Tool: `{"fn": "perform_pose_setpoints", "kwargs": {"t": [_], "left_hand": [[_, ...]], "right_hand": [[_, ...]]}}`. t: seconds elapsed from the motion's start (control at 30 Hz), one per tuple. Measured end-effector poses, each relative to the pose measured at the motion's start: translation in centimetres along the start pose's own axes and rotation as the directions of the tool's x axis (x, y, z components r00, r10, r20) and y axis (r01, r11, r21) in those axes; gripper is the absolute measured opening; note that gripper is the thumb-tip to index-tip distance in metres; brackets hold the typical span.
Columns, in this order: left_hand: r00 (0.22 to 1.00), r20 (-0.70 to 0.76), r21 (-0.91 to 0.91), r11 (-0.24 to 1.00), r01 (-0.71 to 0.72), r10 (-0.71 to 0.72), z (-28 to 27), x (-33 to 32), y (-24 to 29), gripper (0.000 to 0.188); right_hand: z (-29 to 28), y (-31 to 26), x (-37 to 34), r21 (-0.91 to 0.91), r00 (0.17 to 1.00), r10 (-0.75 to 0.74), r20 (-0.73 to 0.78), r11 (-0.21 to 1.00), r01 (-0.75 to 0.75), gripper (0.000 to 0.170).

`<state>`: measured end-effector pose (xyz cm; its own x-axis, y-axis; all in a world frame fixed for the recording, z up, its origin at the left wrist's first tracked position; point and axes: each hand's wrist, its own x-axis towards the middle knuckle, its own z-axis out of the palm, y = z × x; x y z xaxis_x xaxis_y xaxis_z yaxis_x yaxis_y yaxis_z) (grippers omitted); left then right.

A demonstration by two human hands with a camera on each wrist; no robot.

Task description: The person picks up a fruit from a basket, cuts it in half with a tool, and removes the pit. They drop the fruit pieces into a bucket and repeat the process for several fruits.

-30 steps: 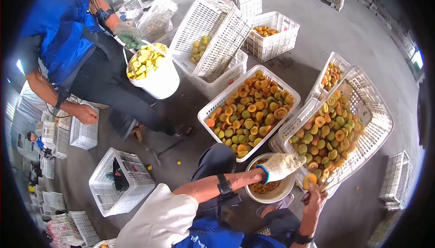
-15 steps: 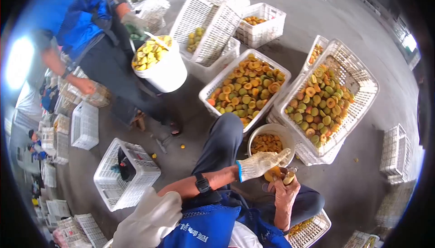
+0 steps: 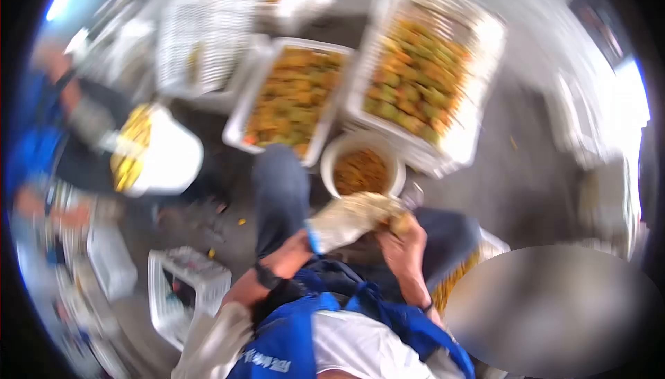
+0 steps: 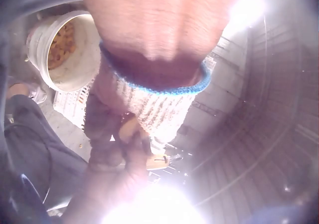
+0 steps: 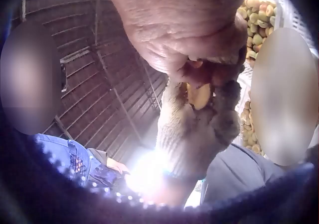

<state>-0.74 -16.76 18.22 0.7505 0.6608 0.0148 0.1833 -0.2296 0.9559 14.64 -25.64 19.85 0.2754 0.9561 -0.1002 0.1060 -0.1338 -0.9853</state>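
My left hand [image 3: 353,221], in a knit glove with a blue cuff, meets my bare right hand [image 3: 405,246] over my lap in the blurred head view. A yellow-orange peach half [image 5: 200,95] shows between the hands in the right wrist view, with the glove's fingers around it. My right hand grips a small tool [image 4: 157,161] with a yellowish handle, seen in the left wrist view; its working end is not clear. Just beyond the hands stands a white bucket [image 3: 332,175] with orange-brown fruit pieces [image 3: 360,171] in it.
Two white crates, a left one [image 3: 239,133] and a tilted right one [image 3: 478,95], hold many fruit halves. Another person's gloved hand [image 3: 93,121] is beside a white pail [image 3: 173,154] of yellow pieces. A white crate [image 3: 156,303] stands at lower left.
Both hands have come back from the tilted crate to my lap, with the peach half and tool, and have closed together. The head view has swung, and the other person now appears farther left.
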Motion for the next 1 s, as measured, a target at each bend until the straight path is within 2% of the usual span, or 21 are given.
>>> {"fn": "perform_pose_setpoints", "kwargs": {"t": [0.03,0.07,0.1,0.13,0.17,0.23,0.27,0.3,0.37,0.43,0.5,0.53,0.57,0.63,0.7,0.77,0.83,0.9,0.93,0.97,1.0], "left_hand": [[0.998,-0.017,0.135,0.989,-0.058,0.061,0.2,-0.1,-2.0,0.032],[0.999,-0.045,0.067,0.998,-0.009,0.012,-0.3,0.8,-0.2,0.031],[0.966,-0.066,-0.262,0.938,0.225,-0.250,0.1,0.7,-0.9,0.031],[0.950,-0.199,0.126,0.955,0.270,-0.242,-0.1,1.0,-1.5,0.027],[0.965,-0.184,0.255,0.939,0.230,-0.186,-0.4,2.0,-0.9,0.029],[0.937,-0.232,0.198,0.930,0.308,-0.261,-1.1,3.4,-1.9,0.031],[0.997,0.047,0.787,0.612,-0.070,0.055,-2.8,4.0,-3.1,0.033],[0.995,-0.098,0.657,0.752,0.054,0.015,-2.3,2.8,-3.5,0.034],[0.947,-0.234,0.297,0.912,0.284,-0.219,-3.1,3.4,-5.5,0.037],[0.909,-0.282,-0.323,0.923,0.212,-0.307,-2.7,4.1,-6.6,0.038],[0.953,-0.244,0.061,0.979,0.197,-0.177,-2.8,4.7,-6.5,0.038],[0.887,-0.199,-0.350,0.875,0.333,-0.417,-2.6,5.2,-6.2,0.036],[0.800,-0.082,-0.696,0.609,0.381,-0.595,-2.3,5.5,-5.7,0.035],[0.855,-0.126,-0.588,0.732,0.344,-0.503,-1.4,5.3,-6.6,0.036],[0.692,0.047,-0.713,0.461,0.528,-0.720,-1.6,6.4,-3.9,0.042],[0.797,-0.111,-0.679,0.631,0.375,-0.593,-0.6,6.0,-5.4,0.051],[0.700,-0.081,-0.796,0.468,0.384,-0.710,-0.8,7.6,-4.8,0.054],[0.714,-0.070,-0.895,0.360,0.264,-0.696,-1.4,9.2,-3.1,0.057],[0.782,-0.019,-0.914,0.327,0.238,-0.623,-2.1,9.4,-4.0,0.058],[0.832,0.003,-0.908,0.348,0.235,-0.555,-2.8,10.2,-5.4,0.054],[0.853,-0.078,-0.833,0.504,0.228,-0.515,-2.8,10.5,-6.1,0.051]], "right_hand": [[0.1,-0.6,0.4,-0.055,1.000,0.013,-0.009,0.998,-0.013,0.031],[0.6,0.9,1.1,-0.002,1.000,-0.009,-0.026,1.000,0.009,0.034],[1.3,1.6,1.5,0.000,0.993,0.104,-0.047,0.995,-0.104,0.031],[2.4,4.0,1.9,0.013,0.992,0.095,-0.080,0.995,-0.094,0.028],[2.8,3.9,2.5,-0.071,0.987,0.120,-0.110,0.989,-0.128,0.034],[3.3,4.7,2.8,-0.152,0.983,-0.032,-0.183,0.988,0.004,0.045],[2.9,4.8,3.1,-0.142,0.975,-0.097,-0.200,0.987,0.069,0.045],[2.9,4.7,1.8,-0.130,0.964,-0.178,-0.199,0.979,0.154,0.046],[2.4,4.7,1.8,-0.096,0.971,-0.164,-0.171,0.984,0.149,0.044],[2.2,4.1,2.4,-0.036,0.980,-0.184,-0.081,0.983,0.182,0.043],[1.8,3.6,2.3,0.001,0.991,-0.127,0.051,0.992,0.127,0.040],[2.1,4.1,2.3,0.043,0.985,-0.163,0.053,0.986,0.161,0.041],[1.9,3.7,2.2,0.082,0.990,-0.093,0.108,0.993,0.084,0.037],[2.0,3.8,2.1,0.147,0.984,-0.096,0.153,0.986,0.073,0.036],[1.7,3.8,1.7,0.106,0.974,-0.033,0.225,0.994,0.009,0.045],[1.2,3.3,1.9,0.177,0.968,0.017,0.249,0.982,-0.063,0.044],[-0.1,2.4,2.9,0.169,0.924,0.179,0.337,0.954,-0.246,0.042],[-1.0,1.5,4.4,0.151,0.901,0.256,0.351,0.934,-0.324,0.041],[-1.2,1.5,5.4,0.118,0.929,0.224,0.296,0.956,-0.268,0.043],[-1.6,1.5,6.3,0.078,0.954,0.190,0.233,0.974,-0.213,0.044],[-2.3,1.2,7.6,0.030,0.948,0.222,0.229,0.972,-0.234,0.045]]}}
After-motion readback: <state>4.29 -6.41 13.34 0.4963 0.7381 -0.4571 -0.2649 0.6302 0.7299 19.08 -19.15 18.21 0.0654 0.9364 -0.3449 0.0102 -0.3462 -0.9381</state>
